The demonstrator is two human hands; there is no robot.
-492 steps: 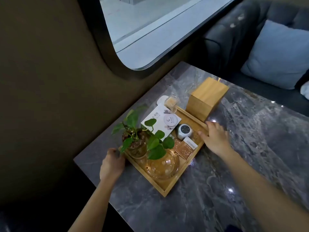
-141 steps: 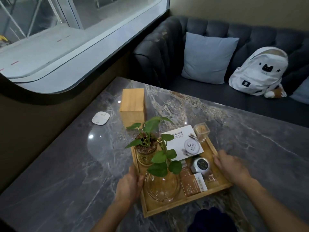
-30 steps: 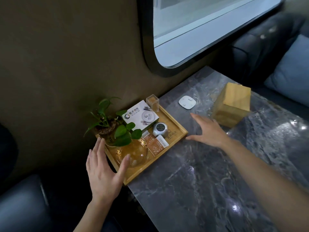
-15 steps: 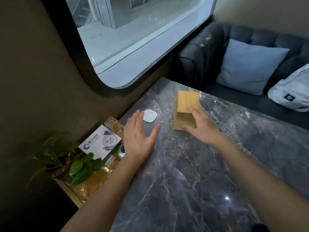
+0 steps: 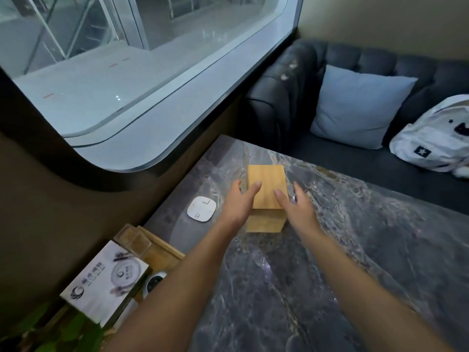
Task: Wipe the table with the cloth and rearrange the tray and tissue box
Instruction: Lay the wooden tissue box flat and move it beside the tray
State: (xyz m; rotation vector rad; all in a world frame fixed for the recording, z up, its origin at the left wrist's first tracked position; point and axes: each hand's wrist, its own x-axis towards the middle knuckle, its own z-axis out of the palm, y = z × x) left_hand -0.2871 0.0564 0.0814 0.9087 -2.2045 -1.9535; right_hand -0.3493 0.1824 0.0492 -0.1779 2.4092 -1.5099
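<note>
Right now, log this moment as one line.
left hand: open beside wooden tissue box | right hand: open opposite | tray: near-left table corner

A dark tufted sofa (image 5: 355,72) lines the beige wall; on the sofa, a pale blue cushion (image 5: 355,107). Left of it, a rounded window (image 5: 127,72).

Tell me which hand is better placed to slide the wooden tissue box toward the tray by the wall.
Right, probably. The right hand sits on the tissue box's far side from the tray, so it can push that way. The left hand lies between them.
</note>
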